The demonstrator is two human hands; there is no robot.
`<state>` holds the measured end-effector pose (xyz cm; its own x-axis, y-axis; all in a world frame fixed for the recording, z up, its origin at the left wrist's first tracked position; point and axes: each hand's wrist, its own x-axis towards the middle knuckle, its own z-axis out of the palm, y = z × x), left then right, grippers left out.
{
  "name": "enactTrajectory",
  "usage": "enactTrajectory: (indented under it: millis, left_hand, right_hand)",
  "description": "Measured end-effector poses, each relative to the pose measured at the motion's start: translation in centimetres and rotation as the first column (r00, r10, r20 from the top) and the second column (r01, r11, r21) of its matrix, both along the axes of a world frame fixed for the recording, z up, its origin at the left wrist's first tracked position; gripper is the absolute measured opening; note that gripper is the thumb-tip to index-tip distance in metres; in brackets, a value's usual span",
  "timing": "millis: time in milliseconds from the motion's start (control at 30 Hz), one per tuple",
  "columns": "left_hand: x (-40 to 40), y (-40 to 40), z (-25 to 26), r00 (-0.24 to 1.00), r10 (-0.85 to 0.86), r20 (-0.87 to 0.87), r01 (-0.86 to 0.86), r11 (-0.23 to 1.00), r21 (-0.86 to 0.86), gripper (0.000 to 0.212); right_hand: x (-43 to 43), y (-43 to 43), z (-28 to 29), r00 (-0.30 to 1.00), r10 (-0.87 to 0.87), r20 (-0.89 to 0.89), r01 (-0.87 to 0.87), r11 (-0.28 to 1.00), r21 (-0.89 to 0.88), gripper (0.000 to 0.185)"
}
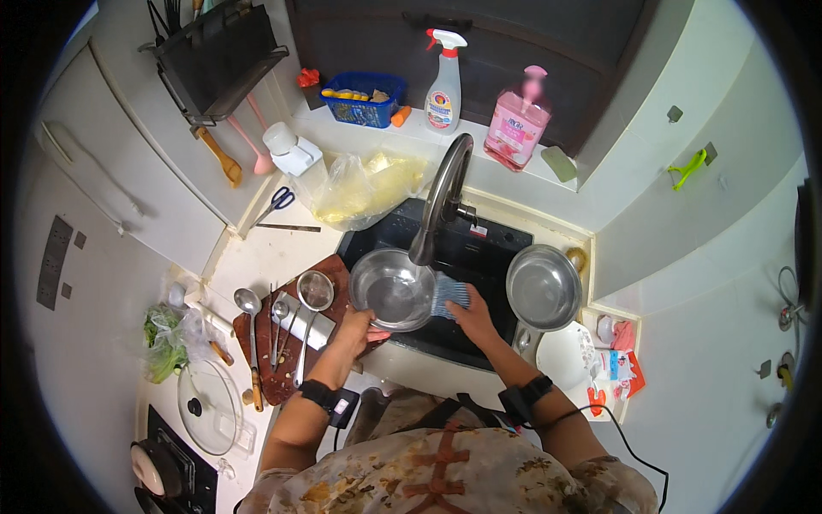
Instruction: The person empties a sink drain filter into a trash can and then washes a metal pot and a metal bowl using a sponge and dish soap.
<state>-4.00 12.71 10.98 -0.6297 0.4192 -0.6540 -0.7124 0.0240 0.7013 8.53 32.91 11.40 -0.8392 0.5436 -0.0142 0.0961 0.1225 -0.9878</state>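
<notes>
My left hand (356, 329) grips the near rim of a stainless steel bowl (393, 292), which is tilted over the left part of a dark sink (488, 270). A blue-grey striped cloth (451, 294) is in my right hand (474, 316), pressed near the bowl's right outer side. The fingers of my right hand are partly hidden behind the cloth. Above the bowl's far right rim hangs the head of a curved metal faucet (443, 193). Whether water is running cannot be told. A second steel bowl (543, 286) rests at the sink's right edge.
A wooden cutting board (347, 273) on the left bears a strainer (314, 291), a ladle (248, 301) and other utensils. White plates (565, 353) sit at the right. Behind the sink are a plastic bag (372, 189), a spray bottle (444, 90) and a pink pump bottle (515, 125).
</notes>
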Motion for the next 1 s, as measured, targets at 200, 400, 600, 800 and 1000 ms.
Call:
enactTrajectory:
  millis: [200, 400, 600, 800, 1000]
  left_hand:
    - [2.8, 2.2, -2.4, 0.993, 0.004, 0.115, -0.01, 0.999, 0.053, 0.054]
    - [3.9, 3.8, -3.0, 0.987, -0.15, 0.049, 0.153, 0.986, -0.065, 0.058]
    - [3.9, 2.4, -3.3, 0.991, -0.128, 0.047, 0.131, 0.988, -0.082, 0.062]
    - [3.5, 2.3, -4.2, 0.995, -0.088, 0.047, 0.092, 0.991, -0.092, 0.056]
    - [4.5, 2.5, -4.6, 0.98, -0.101, 0.172, 0.111, 0.993, -0.049, 0.052]
  right_hand:
    - [-3.7, -1.5, -0.9, 0.923, 0.134, 0.36, -0.37, 0.56, 0.741, 0.034]
    - [-4.2, -3.9, -6.3, 0.819, 0.468, 0.333, -0.568, 0.573, 0.591, 0.019]
    - [-8.2, 1.0, -2.8, 0.908, 0.246, 0.34, -0.391, 0.198, 0.899, 0.014]
    - [-2.9, -2.1, -6.0, 0.576, 0.189, 0.795, -0.791, 0.375, 0.483, 0.021]
    - [-6.6, -3.0, -6.5, 0.846, 0.204, 0.493, -0.492, 0.655, 0.574, 0.033]
